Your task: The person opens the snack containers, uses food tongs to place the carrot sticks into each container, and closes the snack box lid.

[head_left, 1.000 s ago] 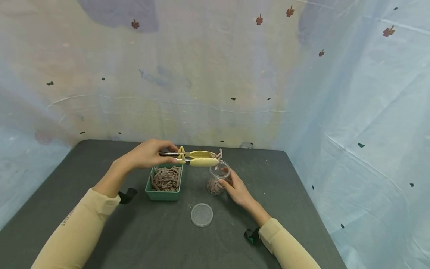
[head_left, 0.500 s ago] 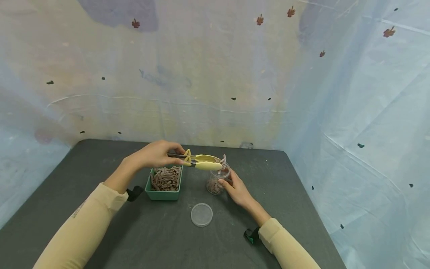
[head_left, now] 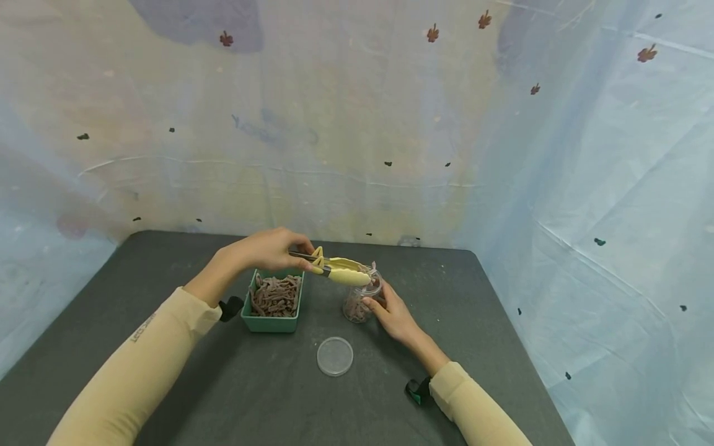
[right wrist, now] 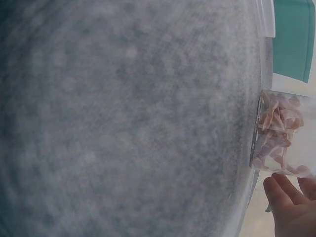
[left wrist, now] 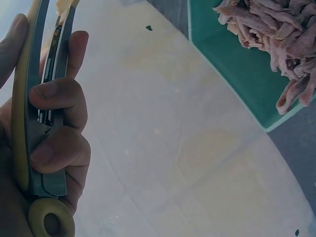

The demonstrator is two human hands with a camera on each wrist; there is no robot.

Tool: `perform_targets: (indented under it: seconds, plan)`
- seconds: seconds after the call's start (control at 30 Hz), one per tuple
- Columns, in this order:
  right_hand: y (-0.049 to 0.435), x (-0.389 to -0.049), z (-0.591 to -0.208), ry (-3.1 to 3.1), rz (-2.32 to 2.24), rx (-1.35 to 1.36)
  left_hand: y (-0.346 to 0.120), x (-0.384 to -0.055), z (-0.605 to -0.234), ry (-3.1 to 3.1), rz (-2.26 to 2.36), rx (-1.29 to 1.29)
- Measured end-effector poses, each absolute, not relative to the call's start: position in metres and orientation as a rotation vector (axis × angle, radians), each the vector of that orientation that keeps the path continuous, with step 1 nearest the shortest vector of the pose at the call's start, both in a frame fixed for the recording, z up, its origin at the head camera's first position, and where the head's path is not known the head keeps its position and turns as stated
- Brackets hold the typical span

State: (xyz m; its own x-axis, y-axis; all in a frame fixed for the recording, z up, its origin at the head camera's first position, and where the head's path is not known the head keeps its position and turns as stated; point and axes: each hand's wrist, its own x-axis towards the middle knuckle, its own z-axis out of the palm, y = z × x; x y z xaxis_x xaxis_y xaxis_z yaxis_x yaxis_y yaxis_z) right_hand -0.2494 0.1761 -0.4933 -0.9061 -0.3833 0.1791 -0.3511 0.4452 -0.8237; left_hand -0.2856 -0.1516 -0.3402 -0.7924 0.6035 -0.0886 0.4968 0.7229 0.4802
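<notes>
My left hand (head_left: 274,249) grips a pair of yellow-tipped tongs (head_left: 347,276), its fingers wrapped round the metal arms (left wrist: 59,64) in the left wrist view. Pinkish-brown strips stick out between the tong tips, right at the mouth of a clear jar (head_left: 357,305). That jar stands upright with similar strips in its lower part (right wrist: 279,131). My right hand (head_left: 394,314) holds the jar from the right, thumb at the near side. Left of it, under my left hand, a green tray (head_left: 270,324) bears a heap of the same strips (head_left: 276,296).
A round clear lid (head_left: 334,357) lies flat on the dark table (head_left: 290,396) in front of the jar. Behind the table's far edge hangs a pale plastic sheet (head_left: 312,124), which continues along the right side. Black straps are on both wrists.
My left hand has moved right and the tong tips have come down to the jar's mouth with the strips between them. The right hand and jar have stayed put.
</notes>
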Motion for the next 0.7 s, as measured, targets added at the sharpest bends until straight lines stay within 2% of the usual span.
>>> perform_targets:
  seconds: [0.7]
  plan:
    - [0.1756,-0.2498,-0.4947,2.636,-1.505,-0.66,-0.1507,-0.2817,-0.337,2.709,0.649,0.905]
